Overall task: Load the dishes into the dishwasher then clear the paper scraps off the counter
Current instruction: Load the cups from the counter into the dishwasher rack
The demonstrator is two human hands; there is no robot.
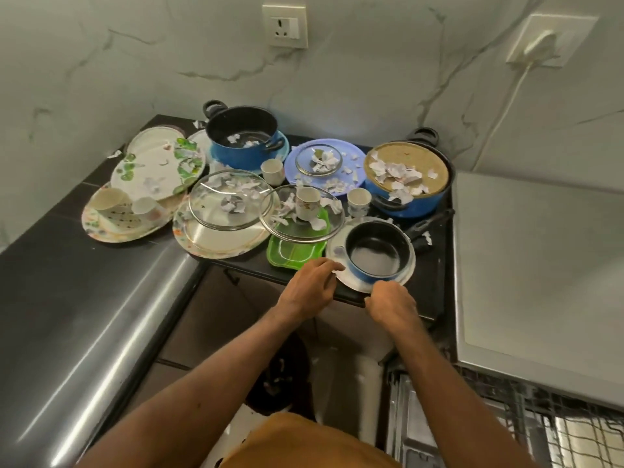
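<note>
2 hands, L hand [309, 285] & R hand [391, 304], grip white plate [351, 283] w/ empty blue pan [380, 251] on it

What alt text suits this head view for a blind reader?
A person's left hand and right hand hold the rim of a round white plate bearing a blue saucepan, on a black counter crowded with dishes and paper scraps.
</note>
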